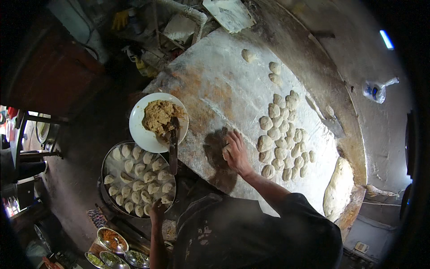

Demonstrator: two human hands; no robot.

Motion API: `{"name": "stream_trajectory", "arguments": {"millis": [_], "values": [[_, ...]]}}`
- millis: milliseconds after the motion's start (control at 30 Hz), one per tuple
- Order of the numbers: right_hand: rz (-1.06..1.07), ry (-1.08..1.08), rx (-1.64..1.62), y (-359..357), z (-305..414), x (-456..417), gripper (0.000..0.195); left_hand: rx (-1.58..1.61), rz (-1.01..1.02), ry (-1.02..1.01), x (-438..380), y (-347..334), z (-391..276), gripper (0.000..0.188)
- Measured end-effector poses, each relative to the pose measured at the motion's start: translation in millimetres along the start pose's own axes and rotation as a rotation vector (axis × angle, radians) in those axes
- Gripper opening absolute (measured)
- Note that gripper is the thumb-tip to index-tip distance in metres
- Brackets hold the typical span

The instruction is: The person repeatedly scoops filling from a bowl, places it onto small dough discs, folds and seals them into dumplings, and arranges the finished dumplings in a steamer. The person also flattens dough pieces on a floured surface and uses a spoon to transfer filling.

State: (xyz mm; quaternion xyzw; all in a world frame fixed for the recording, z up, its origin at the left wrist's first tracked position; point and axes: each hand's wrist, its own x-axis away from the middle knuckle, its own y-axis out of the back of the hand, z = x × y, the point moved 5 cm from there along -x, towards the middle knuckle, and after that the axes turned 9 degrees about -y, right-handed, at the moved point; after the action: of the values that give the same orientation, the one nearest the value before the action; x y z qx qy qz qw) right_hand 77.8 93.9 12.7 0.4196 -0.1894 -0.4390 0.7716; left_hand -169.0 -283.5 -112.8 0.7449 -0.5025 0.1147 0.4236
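My right hand (238, 154) lies over a small piece of dough (226, 152) on the floured worktable (215, 97). Its palm and fingers partly cover the dough. Over the near rim of a round metal tray (116, 168) is my left hand (158, 211), its fingertips beside a folded dumpling (166, 197). Shadow hides whether those fingers grip that dumpling. Rows of similar dumplings (138, 185) fill much of the tray. A white bowl (136, 129) of brownish filling (159, 116) stands at the table's left edge, with a flat spatula (173, 148) leaning across its rim.
Many dough pieces (280, 153) cluster right of my right hand. A large dough mass (339, 188) and a scraper (332, 127) lie along the right edge. Metal bowls of chopped food (112, 239) stand lower left. A spray bottle (139, 64) is beyond the table's left side.
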Motion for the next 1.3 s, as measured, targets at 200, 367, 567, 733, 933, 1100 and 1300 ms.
{"name": "stream_trajectory", "arguments": {"millis": [200,367,567,733,933,1100,1300], "values": [[0.091,-0.043,0.331,-18.8,13.4,7.4,0.075,-0.064,-0.001,-0.014,8.0,14.6,-45.7,0.038],[0.082,-0.047,0.343,-15.3,19.2,-18.6,0.074,0.123,-0.087,-0.305,0.5,8.9,-175.3,0.03],[-0.026,-0.043,-0.046,-20.6,-5.3,-24.9,0.063,-0.003,-0.193,-0.958,-47.0,-41.1,-339.3,0.027],[-0.066,-0.08,-0.467,-11.4,-31.6,-13.5,0.058,-0.714,-0.372,-1.036,-74.0,-114.9,-366.3,0.036],[-0.172,-0.177,-0.577,35.3,-68.7,21.6,0.052,-0.617,-0.437,-1.062,-68.8,-118.0,-333.4,0.022],[-0.156,-0.553,-1.064,30.5,-91.8,51.7,0.04,-0.619,-0.545,-0.88,-53.7,-82.6,-338.2,0.022],[-0.132,-0.758,-1.6,-14.6,-73.1,47.6,0.043,0.681,0.131,-0.375,-47.3,-89.9,-333.9,0.022]]}}
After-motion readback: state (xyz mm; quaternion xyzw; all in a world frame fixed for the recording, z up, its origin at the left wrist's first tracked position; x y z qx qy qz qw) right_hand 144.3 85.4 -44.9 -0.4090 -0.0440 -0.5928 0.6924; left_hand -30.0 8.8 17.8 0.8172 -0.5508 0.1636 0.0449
